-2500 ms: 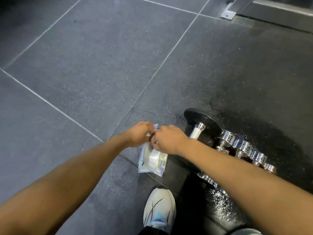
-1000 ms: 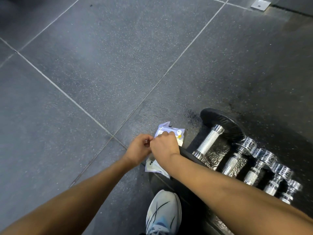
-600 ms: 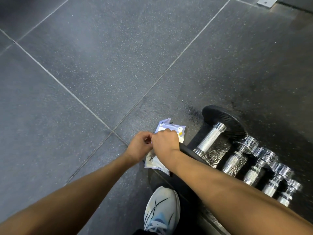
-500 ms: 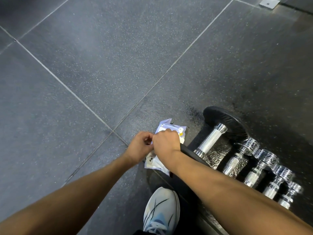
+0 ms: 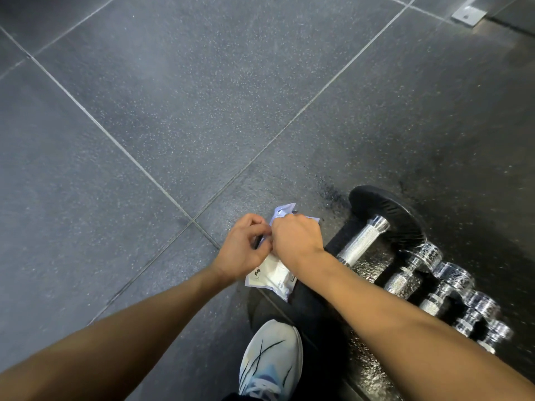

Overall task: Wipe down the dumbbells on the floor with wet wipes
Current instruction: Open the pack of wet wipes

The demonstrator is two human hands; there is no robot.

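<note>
Both hands meet over a white wet wipes pack (image 5: 272, 274) held just above the dark speckled floor tiles (image 5: 173, 111). The left hand (image 5: 243, 250) pinches the pack's left edge with curled fingers, and the right hand (image 5: 296, 238) is clenched over its top, knuckles up, covering the middle so the opening cannot be seen; whether a wipe is coming out is hard to say. The pack's long axis runs from near the person up and away, its crumpled far corner poking out past the right knuckles and its near end hanging toward the white sneaker (image 5: 270, 357) planted below.

Just to the right lies the largest dumbbell (image 5: 362, 244) on the floor, black rubber head at the far end, knurled chrome handle slanting down-left toward the right wrist. Beyond it a row of smaller chrome dumbbells (image 5: 434, 282) runs off to the lower right, lying side by side with handles on the same slant. The floor around them looks glossy, perhaps wet.
</note>
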